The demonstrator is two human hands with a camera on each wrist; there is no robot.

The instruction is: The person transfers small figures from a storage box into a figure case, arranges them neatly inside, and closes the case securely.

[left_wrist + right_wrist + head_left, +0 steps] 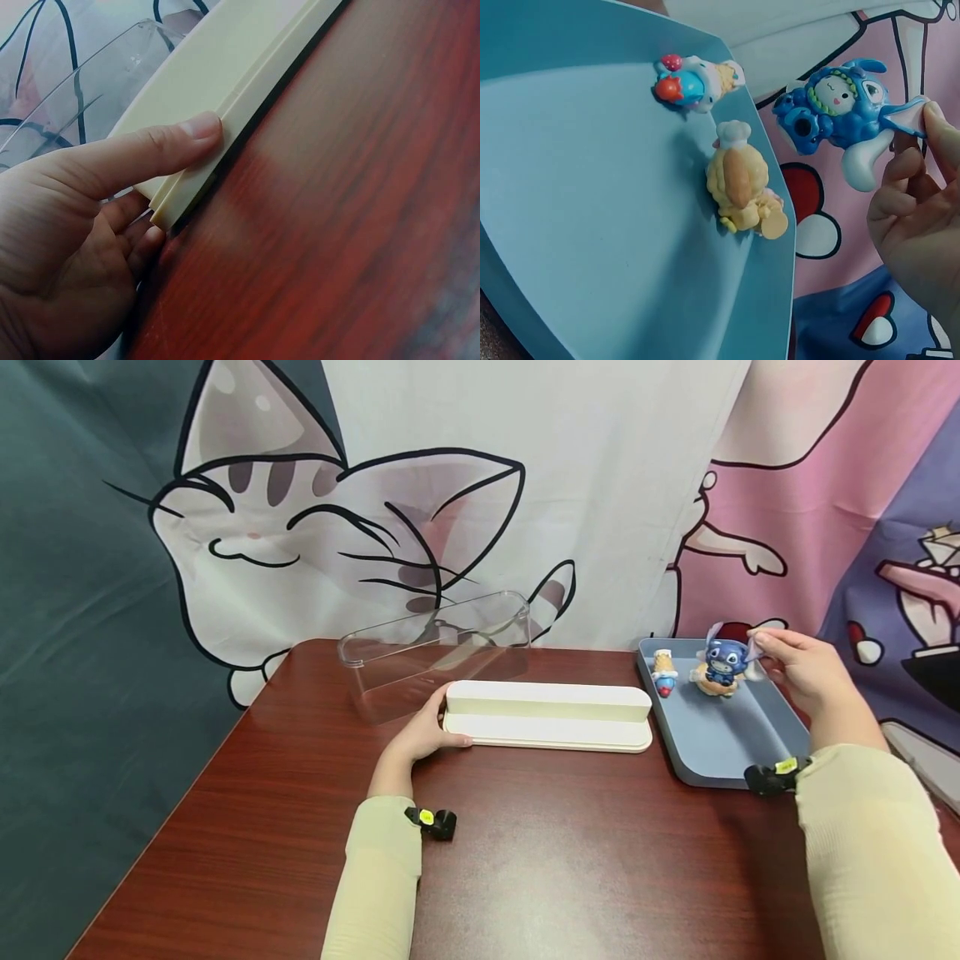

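My left hand (422,735) grips the left end of a cream stepped display base (555,733) on the table, thumb on its front edge, other fingers partly hidden behind the end. Over the blue tray (742,747) at the right, my right hand (813,681) pinches a blue big-eared figurine (847,112) by one ear. This figurine has a small white face on its front and hangs sideways in the right wrist view. Inside the tray lie a yellowish figurine with a white top (735,172) and a small ice-cream-cone figurine (664,674) with a red tip.
A clear plastic cover (442,647) stands behind the base, towards the back left of the brown table (570,860). A cartoon-printed curtain (615,502) hangs right behind the table's back edge.
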